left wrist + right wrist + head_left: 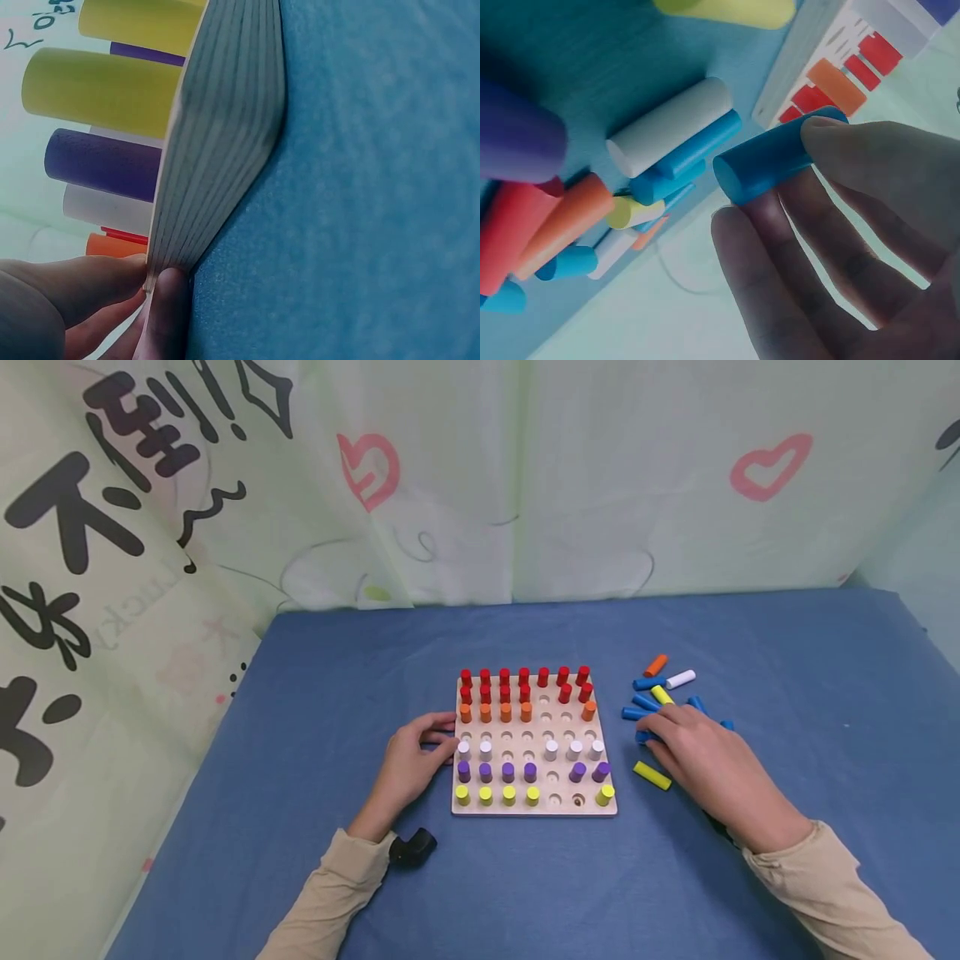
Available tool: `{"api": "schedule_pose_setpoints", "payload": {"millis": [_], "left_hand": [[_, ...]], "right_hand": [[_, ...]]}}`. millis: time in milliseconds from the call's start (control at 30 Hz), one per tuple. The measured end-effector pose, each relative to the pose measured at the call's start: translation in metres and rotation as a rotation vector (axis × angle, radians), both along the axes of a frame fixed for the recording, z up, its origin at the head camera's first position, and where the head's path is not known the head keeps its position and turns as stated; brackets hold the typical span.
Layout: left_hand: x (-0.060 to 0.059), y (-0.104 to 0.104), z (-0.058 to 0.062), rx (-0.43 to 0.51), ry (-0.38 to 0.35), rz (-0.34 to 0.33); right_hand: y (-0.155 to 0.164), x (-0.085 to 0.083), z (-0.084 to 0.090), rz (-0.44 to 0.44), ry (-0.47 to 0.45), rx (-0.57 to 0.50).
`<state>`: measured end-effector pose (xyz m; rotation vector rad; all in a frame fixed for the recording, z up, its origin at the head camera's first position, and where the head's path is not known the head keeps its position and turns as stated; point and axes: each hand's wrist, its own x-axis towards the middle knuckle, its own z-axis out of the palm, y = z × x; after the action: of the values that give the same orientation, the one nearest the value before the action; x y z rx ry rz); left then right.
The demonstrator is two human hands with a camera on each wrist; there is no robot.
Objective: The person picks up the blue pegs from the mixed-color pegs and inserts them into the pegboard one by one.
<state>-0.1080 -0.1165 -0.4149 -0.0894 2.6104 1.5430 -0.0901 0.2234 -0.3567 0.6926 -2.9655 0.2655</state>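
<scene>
**Blue peg pinched at the loose pile, board steadied**

Blue cloth covers the table (315, 693), and I see the wooden board (534, 806) lying flat near its middle. Red pegs (523, 677) fill the far rows, then orange pegs (495, 712), white pegs (573, 748), purple pegs (497, 772) and yellow pegs (497, 794) nearest me, with several holes bare.

My left hand (411, 766) rests against the board's left edge; from the wrist view, its fingers (97, 281) lie straight along the wooden rim, touching it without curling round it.

My right hand (701, 752) sits on the loose pile just right of the board. Its wrist view shows a blue peg (776, 154) pinched between thumb and fingertips (832, 146), lifted slightly off the cloth. Beneath it lie more blue pegs (686, 161), a white peg (671, 124) and an orange peg (559, 217). In the head view, one yellow peg (652, 774) lies apart, between the hand and the board's right edge.
</scene>
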Motion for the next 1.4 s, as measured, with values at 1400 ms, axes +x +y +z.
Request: {"api": "schedule_pose_setpoints", "payload": {"millis": [1400], "left_hand": [[-0.001, -0.003, -0.003, -0.004, 0.038, -0.031]], "right_hand": [[-0.031, -0.012, 0.016, 0.053, -0.067, -0.256]]}}
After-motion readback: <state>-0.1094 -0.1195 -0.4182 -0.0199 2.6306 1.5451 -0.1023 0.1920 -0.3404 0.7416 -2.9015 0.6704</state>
